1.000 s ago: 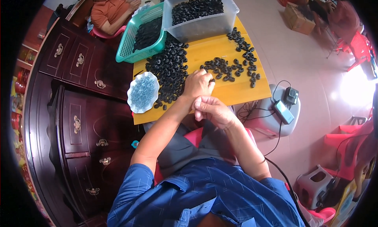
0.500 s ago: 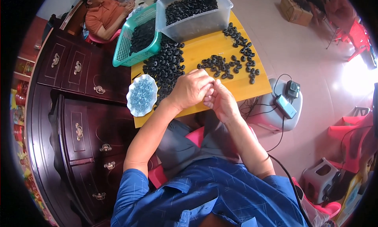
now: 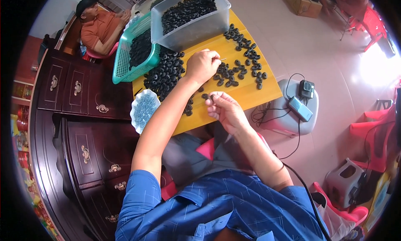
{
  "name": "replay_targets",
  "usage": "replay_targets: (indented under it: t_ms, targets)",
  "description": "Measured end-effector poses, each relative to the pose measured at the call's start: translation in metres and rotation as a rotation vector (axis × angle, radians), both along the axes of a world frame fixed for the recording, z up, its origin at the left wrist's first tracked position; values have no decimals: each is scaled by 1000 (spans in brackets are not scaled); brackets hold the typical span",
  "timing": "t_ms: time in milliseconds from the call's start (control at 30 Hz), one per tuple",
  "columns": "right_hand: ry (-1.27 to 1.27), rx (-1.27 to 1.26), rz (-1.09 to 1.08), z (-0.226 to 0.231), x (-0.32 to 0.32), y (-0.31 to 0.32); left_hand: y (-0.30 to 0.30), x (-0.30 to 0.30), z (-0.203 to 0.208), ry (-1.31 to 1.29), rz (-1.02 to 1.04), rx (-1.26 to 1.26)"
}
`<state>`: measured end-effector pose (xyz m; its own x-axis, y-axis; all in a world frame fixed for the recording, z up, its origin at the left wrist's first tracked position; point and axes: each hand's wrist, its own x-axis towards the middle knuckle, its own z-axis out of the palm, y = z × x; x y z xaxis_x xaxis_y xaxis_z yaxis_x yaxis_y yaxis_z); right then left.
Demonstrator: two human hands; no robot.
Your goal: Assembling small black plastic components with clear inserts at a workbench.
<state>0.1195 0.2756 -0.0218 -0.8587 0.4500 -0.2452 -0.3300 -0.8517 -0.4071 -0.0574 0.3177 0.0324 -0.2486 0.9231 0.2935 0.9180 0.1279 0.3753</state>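
My left hand (image 3: 201,67) is stretched over the yellow table (image 3: 196,122), its fingers curled together. At its fingertips lies one end of a thin pale stick (image 3: 223,59); whether the fingers grip it is unclear. Closer to me, my right hand (image 3: 227,111) pinches a small black ribbed plastic part (image 3: 212,97) between thumb and forefinger. Beyond that hand is a loose group of similar black parts (image 3: 229,73). A denser heap of black parts (image 3: 163,71) spreads to the left of my left wrist.
A white scalloped dish (image 3: 133,111) of small clear bluish pieces sits by my left forearm. Behind stand a green basket (image 3: 118,65) and a translucent bin (image 3: 190,32), both holding black parts. Dark wooden drawers (image 3: 83,94) border the left; a grey stool (image 3: 288,126) with cables stands right. Another person (image 3: 100,30) sits far left.
My hands were together over the table's near part. The left has moved forward to the thin stick, while the right has drawn slightly back, showing a black part in its fingers.
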Motion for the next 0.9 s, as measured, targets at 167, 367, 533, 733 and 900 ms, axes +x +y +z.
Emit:
replay_targets:
  t_ms: [167, 367, 533, 733, 900]
  targets:
    - [2, -17, -2, 2, -1, 1, 33, -6, -16, 100, -8, -57]
    - [-19, -36, -1, 7, 1, 2, 50, -7, -24, 131, -41, -192]
    - [-2, -34, 3, 6, 0, 0, 49, -10, -28, 249, 7, -134]
    - [-7, 36, -21, 6, -2, -1, 1, -18, 3, -493, 8, 108]
    - [92, 75, 33, 10, -1, 0, -78, 4, 20, -1090, 101, 131]
